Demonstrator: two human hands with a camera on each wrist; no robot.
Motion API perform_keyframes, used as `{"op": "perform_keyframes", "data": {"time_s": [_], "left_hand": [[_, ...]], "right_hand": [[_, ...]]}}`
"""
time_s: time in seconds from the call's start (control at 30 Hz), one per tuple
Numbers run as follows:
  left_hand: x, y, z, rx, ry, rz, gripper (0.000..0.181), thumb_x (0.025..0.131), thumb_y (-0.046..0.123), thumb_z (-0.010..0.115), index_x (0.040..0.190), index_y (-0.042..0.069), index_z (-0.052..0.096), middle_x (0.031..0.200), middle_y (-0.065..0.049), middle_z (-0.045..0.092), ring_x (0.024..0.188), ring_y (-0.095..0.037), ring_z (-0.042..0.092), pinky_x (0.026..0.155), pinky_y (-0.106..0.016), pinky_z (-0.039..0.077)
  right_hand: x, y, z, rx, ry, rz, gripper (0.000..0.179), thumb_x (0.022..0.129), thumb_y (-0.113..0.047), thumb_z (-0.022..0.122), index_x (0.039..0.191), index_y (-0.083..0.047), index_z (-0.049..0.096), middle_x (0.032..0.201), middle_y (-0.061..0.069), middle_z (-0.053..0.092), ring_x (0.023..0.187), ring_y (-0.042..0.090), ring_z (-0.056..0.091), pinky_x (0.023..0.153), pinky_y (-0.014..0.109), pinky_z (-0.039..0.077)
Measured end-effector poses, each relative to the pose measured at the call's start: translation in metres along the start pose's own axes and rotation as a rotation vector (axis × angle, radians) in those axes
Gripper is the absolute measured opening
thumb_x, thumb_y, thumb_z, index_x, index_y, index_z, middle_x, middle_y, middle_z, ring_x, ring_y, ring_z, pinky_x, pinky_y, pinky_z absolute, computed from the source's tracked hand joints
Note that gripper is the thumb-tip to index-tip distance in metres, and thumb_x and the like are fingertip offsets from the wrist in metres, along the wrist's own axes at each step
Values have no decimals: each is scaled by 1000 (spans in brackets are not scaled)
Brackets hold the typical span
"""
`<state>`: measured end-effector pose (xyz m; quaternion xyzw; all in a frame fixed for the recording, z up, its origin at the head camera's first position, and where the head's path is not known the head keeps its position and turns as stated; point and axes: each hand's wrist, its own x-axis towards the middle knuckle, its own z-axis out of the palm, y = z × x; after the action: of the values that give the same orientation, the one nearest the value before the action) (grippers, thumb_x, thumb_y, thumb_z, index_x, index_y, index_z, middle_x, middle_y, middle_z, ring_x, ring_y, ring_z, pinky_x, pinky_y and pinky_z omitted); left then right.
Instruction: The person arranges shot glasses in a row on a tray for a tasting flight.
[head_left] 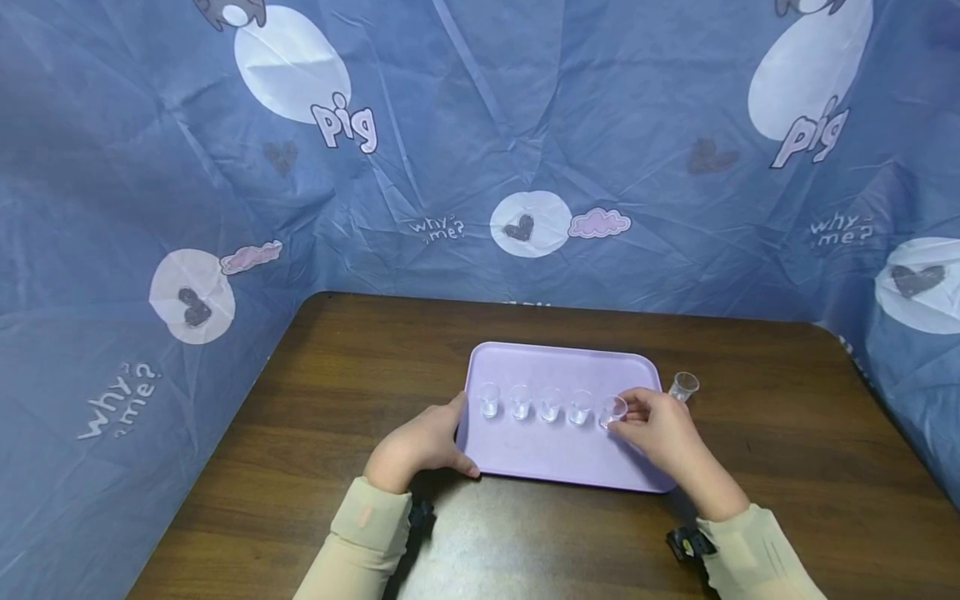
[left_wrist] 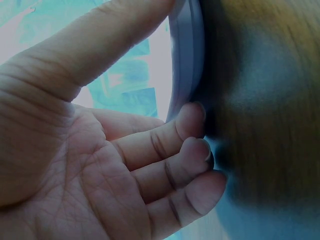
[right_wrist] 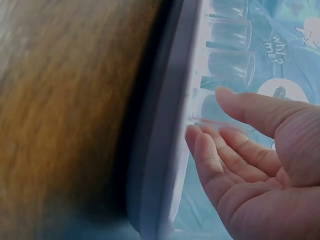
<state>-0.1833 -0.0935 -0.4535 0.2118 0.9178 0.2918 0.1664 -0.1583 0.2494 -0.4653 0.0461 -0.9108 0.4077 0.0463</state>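
Observation:
Several small clear cups (head_left: 550, 404) stand upright in a row on a lilac tray (head_left: 562, 458). At the row's right end, my right hand (head_left: 663, 427) pinches the last cup (head_left: 611, 410) between thumb and fingers; the right wrist view shows the cup's wall (right_wrist: 205, 104) partly hidden behind the thumb. My left hand (head_left: 422, 442) touches the tray's left side and front left corner, thumb spread away from the fingers. In the left wrist view its palm faces the camera, and the fingers (left_wrist: 192, 155) are loosely bent beside the tray rim (left_wrist: 187, 55).
Another clear cup (head_left: 684, 385) stands on the brown wooden table (head_left: 360, 350), just right of the tray and behind my right hand. A blue printed cloth (head_left: 420, 167) hangs around the table's back and sides.

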Motion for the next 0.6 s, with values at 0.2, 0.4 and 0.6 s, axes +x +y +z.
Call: {"op": "perform_keyframes", "data": {"time_s": [0.2,0.4,0.6], "left_hand": [[0,-1,0,-6,-1,-9,104,62,20,100,144,-6,41,122,-24,63,109,-32,60,95,-47,47],[1,-2,1,-7,0,-8,103,62,20,100,143,-5,42,121,-24,64,108,-31,61,95,-47,47],[2,-2,1,-5,5,-2,103,61,20,100,143,-5,42,119,-23,64,106,-30,61,95,-47,47]], "right_hand": [[-3,-1,-6,44,-17,3,36,78,4,85,109,11,69,94,18,72,84,28,72,72,30,57],[-3,0,-15,46,-3,-12,38,79,4,84,112,13,67,97,20,72,85,28,72,72,27,57],[-3,-2,-25,40,22,-23,38,81,3,83,114,13,67,100,22,71,86,28,72,73,23,55]]}}
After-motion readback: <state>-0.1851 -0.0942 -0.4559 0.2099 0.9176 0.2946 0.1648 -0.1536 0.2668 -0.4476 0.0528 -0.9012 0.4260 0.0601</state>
